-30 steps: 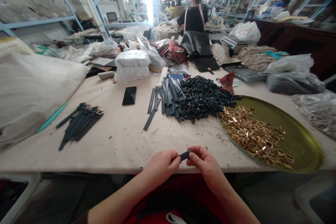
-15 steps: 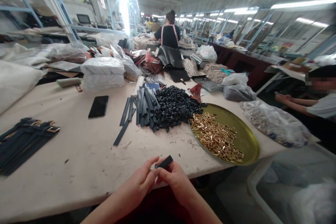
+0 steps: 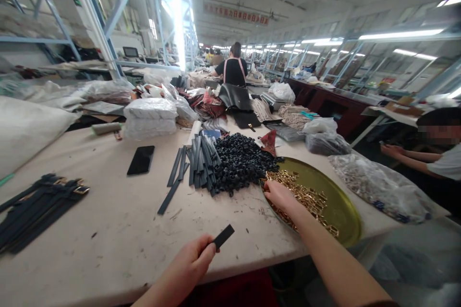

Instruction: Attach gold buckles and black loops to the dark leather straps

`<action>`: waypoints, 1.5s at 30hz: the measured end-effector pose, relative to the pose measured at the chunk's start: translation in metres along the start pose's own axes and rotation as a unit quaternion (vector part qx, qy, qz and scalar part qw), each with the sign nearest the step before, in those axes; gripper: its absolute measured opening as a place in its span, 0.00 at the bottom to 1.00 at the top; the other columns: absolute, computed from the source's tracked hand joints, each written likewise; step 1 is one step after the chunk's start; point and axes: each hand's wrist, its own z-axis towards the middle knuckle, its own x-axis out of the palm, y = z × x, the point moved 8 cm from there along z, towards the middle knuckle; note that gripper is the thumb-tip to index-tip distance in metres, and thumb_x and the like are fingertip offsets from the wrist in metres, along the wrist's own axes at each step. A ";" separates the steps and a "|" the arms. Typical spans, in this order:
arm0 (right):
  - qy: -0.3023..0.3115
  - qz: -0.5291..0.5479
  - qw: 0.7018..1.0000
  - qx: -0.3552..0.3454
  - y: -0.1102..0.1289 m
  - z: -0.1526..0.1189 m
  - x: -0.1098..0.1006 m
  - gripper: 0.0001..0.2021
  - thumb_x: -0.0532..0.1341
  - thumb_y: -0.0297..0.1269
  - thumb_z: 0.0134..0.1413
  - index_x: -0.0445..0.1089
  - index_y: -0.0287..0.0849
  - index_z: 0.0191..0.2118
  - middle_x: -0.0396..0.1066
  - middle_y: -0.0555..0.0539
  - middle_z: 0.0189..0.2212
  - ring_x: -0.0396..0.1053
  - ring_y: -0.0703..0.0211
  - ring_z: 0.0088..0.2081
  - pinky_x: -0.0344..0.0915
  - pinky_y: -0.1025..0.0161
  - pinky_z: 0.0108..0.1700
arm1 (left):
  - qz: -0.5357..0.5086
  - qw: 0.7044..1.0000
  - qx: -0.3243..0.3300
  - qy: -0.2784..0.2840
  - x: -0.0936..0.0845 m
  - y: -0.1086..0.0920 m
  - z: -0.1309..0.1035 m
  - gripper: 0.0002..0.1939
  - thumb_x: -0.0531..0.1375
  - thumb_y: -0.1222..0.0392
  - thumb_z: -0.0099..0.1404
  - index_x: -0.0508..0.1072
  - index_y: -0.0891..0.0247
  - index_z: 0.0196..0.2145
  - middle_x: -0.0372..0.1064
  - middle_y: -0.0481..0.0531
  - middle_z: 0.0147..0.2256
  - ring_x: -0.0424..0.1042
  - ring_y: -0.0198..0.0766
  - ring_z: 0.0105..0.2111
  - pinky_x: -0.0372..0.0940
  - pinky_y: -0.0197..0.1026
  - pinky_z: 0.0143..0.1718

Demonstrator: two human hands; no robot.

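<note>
My left hand (image 3: 197, 260) pinches a short dark leather strap (image 3: 224, 237) between thumb and fingers, above the table's front edge. Its free end points up and to the right. Away to the right, my right hand (image 3: 281, 195) reaches into a round gold-coloured tray (image 3: 336, 201) at the left side of a heap of small gold metal buckles (image 3: 306, 196). Its fingers are bent down among them; whether they grip a buckle is hidden. Beside the tray lies a pile of small black loops (image 3: 245, 160). Flat dark strips (image 3: 203, 160) are stacked left of the loops.
A black phone (image 3: 140, 160) lies left of the strips. Dark straps with buckles (image 3: 46, 211) are at the far left. Plastic-wrapped bundles (image 3: 150, 117) and a clear bag (image 3: 382, 184) flank the work. One person (image 3: 234, 67) sits ahead; another person's arm (image 3: 414, 156) shows at right.
My right hand has left the strap and moved right, into the buckles. My left hand keeps the strap. The view has tilted up slightly.
</note>
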 end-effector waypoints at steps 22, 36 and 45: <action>0.168 0.664 0.729 -0.006 0.118 -0.123 0.042 0.17 0.62 0.45 0.43 0.70 0.44 0.41 0.63 0.54 0.22 0.59 0.68 0.22 0.58 0.66 0.27 | -0.057 0.998 0.002 -0.003 0.000 -0.006 -0.003 0.14 0.47 0.53 0.61 0.65 0.64 0.29 0.51 0.40 0.16 0.51 0.29 0.17 0.48 0.31 0.19; 0.056 0.674 0.736 0.021 0.144 -0.156 0.069 0.16 0.65 0.47 0.37 0.66 0.42 0.31 0.65 0.53 0.23 0.59 0.65 0.22 0.57 0.67 0.24 | -0.137 0.990 0.014 -0.036 0.005 0.004 -0.014 0.04 0.50 0.60 0.60 0.60 0.63 0.31 0.57 0.41 0.20 0.55 0.28 0.20 0.52 0.31 0.22; 0.116 0.691 0.712 0.039 0.150 -0.166 0.075 0.11 0.60 0.43 0.46 0.67 0.41 0.32 0.65 0.53 0.23 0.61 0.65 0.24 0.59 0.66 0.29 | -0.187 0.982 -0.031 -0.014 0.011 0.025 -0.013 0.12 0.50 0.51 0.61 0.58 0.63 0.29 0.53 0.38 0.15 0.49 0.25 0.13 0.47 0.29 0.14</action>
